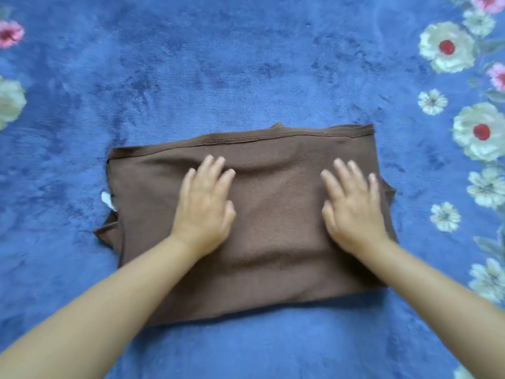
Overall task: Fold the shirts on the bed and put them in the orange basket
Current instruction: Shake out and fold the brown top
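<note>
- Two bare hands lie palm-down on a folded brown knit shirt (pixel 273 214) in the head view, the only view given.
- The left hand (pixel 205 206) rests flat on the left half of the shirt, its fingers straight and slightly spread, pointing away from the person; nothing is gripped.
- The right hand (pixel 352 209) rests flat on the right half in the same way, fingers straight and fanned, pressing the fabric and holding nothing.
- The two hands are well apart, with a bare strip of brown cloth between them, and both forearms reach in from the lower corners of the picture.
- The shirt is folded into a rough rectangle, and a stitched hem runs along its far edge.
- A small white tag (pixel 107 200) pokes out at the shirt's left edge, and a bit of brown fabric sticks out just below it.
- The shirt lies near the middle of a plush blue bed cover (pixel 246 64).
- White flowers with red centres (pixel 448 47) and pink flowers are printed along the cover's right side, and more flowers show at its left edge.
</note>
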`<state>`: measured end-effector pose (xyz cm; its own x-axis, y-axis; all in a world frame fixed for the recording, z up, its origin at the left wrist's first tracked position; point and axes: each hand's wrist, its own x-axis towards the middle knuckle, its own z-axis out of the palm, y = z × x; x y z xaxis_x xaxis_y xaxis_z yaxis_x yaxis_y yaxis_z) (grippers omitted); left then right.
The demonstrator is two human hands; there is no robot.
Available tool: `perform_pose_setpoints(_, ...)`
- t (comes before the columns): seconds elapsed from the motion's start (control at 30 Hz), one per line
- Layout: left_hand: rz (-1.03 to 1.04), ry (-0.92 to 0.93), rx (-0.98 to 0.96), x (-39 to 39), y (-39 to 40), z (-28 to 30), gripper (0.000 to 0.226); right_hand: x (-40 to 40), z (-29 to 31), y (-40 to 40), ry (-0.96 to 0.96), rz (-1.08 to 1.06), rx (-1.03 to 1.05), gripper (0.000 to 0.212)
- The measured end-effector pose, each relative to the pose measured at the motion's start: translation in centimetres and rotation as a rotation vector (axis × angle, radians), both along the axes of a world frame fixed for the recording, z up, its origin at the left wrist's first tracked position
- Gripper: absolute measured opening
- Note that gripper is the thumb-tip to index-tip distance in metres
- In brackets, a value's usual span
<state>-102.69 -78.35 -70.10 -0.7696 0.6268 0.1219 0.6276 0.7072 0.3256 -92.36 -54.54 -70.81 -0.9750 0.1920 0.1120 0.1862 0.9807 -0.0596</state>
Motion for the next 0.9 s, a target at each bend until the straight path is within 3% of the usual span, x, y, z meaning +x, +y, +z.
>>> perform_pose_setpoints(0.1,-0.116,-0.02,-0.02,3.5,1.3,-0.5,0.045,3.5,-0.9,-2.0,-0.085,-0.001,0.004,0.048)
perform_pose_setpoints(0.27,-0.107,-0.087,-0.375,6.2,-0.5,-2.1,0.054,8.1,-1.0,0.2,-0.186,-0.146,-0.062,0.052)
perform_pose_setpoints(0.4,-0.074,-0.14,-0.51,6.3,-0.1,-2.0,0.064,10.2,1.0,2.0,-0.049,-0.528,-0.643,0.061)
perform_pose_setpoints(0.47,-0.063,-0.108,-0.523,6.5,0.3,-1.5,0.062,11.4,2.1,2.7,0.027,-0.674,-0.894,0.028)
perform_pose_setpoints(0.5,-0.05,-0.098,-0.521,6.7,0.5,-1.1,0.061,11.9,2.2,2.9,0.024,-0.714,-1.004,0.013)
perform_pose_setpoints(0.63,-0.046,-0.072,-0.437,8.7,1.1,0.0,0.052,13.3,2.3,3.8,-0.077,-0.707,-1.325,0.02)
perform_pose_setpoints(0.73,-0.037,-0.094,-0.453,9.9,1.7,-0.4,0.056,13.2,2.5,4.7,-0.113,-0.724,-1.36,0.023)
perform_pose_setpoints(0.9,-0.038,-0.191,-0.58,10.1,2.5,-0.3,0.055,13.9,1.3,5.2,-0.218,-0.679,-0.945,0.025)
